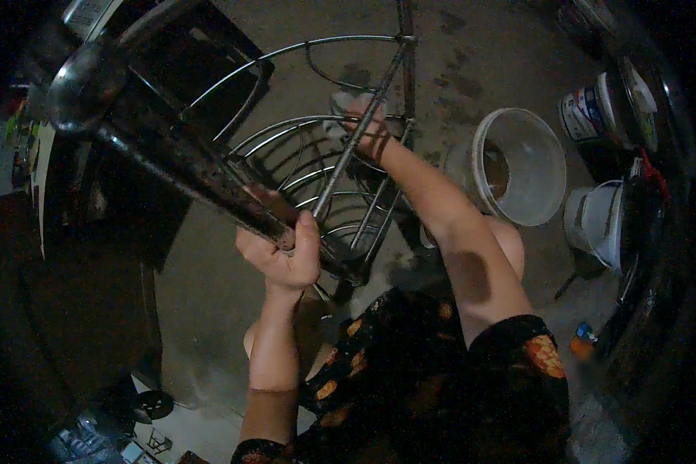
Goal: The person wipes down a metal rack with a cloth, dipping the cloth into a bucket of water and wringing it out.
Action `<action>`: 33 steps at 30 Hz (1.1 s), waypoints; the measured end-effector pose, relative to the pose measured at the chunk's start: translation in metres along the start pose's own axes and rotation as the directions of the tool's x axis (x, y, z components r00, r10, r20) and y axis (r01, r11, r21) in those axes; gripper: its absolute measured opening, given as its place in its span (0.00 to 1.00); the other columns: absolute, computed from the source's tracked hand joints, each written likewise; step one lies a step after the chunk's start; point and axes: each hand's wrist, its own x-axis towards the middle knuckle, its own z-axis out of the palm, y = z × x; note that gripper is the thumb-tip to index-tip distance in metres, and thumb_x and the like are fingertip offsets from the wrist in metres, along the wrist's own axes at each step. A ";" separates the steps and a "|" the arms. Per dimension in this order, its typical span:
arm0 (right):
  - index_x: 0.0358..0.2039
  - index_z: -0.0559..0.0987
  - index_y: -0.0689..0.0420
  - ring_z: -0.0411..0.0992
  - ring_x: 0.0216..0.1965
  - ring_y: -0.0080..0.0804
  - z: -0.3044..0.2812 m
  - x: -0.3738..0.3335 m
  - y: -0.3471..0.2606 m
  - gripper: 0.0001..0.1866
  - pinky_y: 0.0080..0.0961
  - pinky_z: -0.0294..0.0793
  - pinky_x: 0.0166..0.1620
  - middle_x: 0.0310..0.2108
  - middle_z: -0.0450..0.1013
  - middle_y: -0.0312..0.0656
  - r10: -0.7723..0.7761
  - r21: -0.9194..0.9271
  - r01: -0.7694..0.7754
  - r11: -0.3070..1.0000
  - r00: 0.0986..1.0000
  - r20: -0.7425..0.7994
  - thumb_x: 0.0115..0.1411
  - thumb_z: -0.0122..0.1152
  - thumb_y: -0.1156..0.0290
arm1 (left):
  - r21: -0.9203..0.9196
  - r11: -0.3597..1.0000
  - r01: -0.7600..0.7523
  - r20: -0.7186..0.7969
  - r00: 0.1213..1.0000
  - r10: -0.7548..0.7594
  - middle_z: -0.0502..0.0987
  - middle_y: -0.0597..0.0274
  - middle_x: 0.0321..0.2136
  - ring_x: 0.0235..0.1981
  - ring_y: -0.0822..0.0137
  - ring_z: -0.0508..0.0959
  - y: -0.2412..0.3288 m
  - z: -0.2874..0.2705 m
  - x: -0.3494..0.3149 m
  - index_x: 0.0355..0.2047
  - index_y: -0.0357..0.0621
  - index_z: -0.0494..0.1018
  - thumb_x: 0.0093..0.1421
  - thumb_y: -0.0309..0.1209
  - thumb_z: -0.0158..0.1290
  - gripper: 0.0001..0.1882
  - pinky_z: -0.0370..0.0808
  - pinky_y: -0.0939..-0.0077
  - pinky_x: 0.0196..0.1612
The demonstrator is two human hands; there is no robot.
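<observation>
A metal rack with curved wire shelves (332, 172) stands tilted in front of me. My left hand (282, 251) is wrapped round the lower end of its thick dark metal post (174, 174); the post's other end carries a shiny round knob (85, 87). Reaching past a slanting bar, my right hand (371, 135) is at the far side of the rack. A pale crumpled cloth (351, 101) is in its fingers, against the curved wires. The rack's bars partly hide that hand and the cloth.
On the floor to the right is a translucent bucket (481, 166) with something brownish inside. Past it are a white pail (595, 220) and a labelled white tub (584, 114). Dark furniture lines the left. Dark wet patches (460, 73) mark the far floor.
</observation>
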 end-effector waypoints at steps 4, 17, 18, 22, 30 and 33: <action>0.33 0.76 0.53 0.71 0.34 0.37 -0.051 -0.018 -0.031 0.12 0.35 0.70 0.33 0.34 0.72 0.42 -0.401 -0.301 0.409 0.861 0.911 0.091 0.50 0.52 0.62 | 0.161 0.985 -0.060 -0.086 0.994 0.075 0.71 0.55 0.19 0.20 0.59 0.71 -0.016 -0.013 -0.008 0.22 0.36 0.71 0.43 0.26 0.55 0.07 0.69 0.70 0.28; 0.47 0.69 0.54 0.63 0.47 0.44 -0.049 -0.024 -0.133 0.22 0.34 0.64 0.47 0.47 0.64 0.46 -0.450 0.100 0.443 0.891 0.890 0.072 0.48 0.52 0.74 | -0.025 0.932 -0.362 -0.242 0.907 0.346 0.60 0.59 0.14 0.17 0.57 0.62 -0.021 -0.011 -0.016 0.12 0.40 0.64 0.28 0.32 0.55 0.12 0.58 0.61 0.27; 0.48 0.69 0.54 0.63 0.48 0.45 -0.043 -0.018 -0.157 0.23 0.34 0.63 0.48 0.48 0.63 0.46 -0.470 0.136 0.457 0.879 0.878 0.088 0.48 0.52 0.75 | -0.041 0.948 -0.317 -0.206 0.931 0.302 0.60 0.59 0.13 0.17 0.57 0.62 -0.018 -0.011 -0.015 0.08 0.41 0.61 0.25 0.32 0.56 0.14 0.58 0.60 0.27; 0.51 0.66 0.55 0.61 0.51 0.47 -0.016 -0.006 -0.220 0.27 0.35 0.60 0.52 0.51 0.60 0.48 -0.544 0.264 0.498 0.826 0.827 0.142 0.48 0.52 0.78 | -0.083 0.946 -0.315 -0.238 0.928 0.288 0.59 0.59 0.09 0.17 0.58 0.62 -0.014 -0.008 -0.007 0.04 0.43 0.60 0.21 0.34 0.56 0.15 0.60 0.59 0.29; 0.38 0.72 0.59 0.65 0.45 0.44 -0.059 -0.062 -0.266 0.18 0.36 0.64 0.44 0.41 0.68 0.46 -0.912 0.400 0.823 0.403 0.326 0.247 0.42 0.55 0.77 | 0.049 0.976 -0.215 -0.169 0.961 0.220 0.67 0.56 0.11 0.21 0.58 0.68 -0.024 -0.018 -0.021 0.06 0.39 0.69 0.26 0.37 0.56 0.14 0.62 0.61 0.38; 0.39 0.72 0.60 0.66 0.42 0.45 -0.082 -0.082 -0.240 0.18 0.37 0.66 0.41 0.40 0.68 0.48 -0.852 0.585 0.641 0.498 0.235 0.467 0.42 0.53 0.77 | 0.022 0.962 -0.272 -0.167 0.948 0.272 0.67 0.56 0.11 0.22 0.58 0.68 -0.013 -0.013 -0.022 0.06 0.39 0.69 0.26 0.38 0.57 0.14 0.62 0.61 0.38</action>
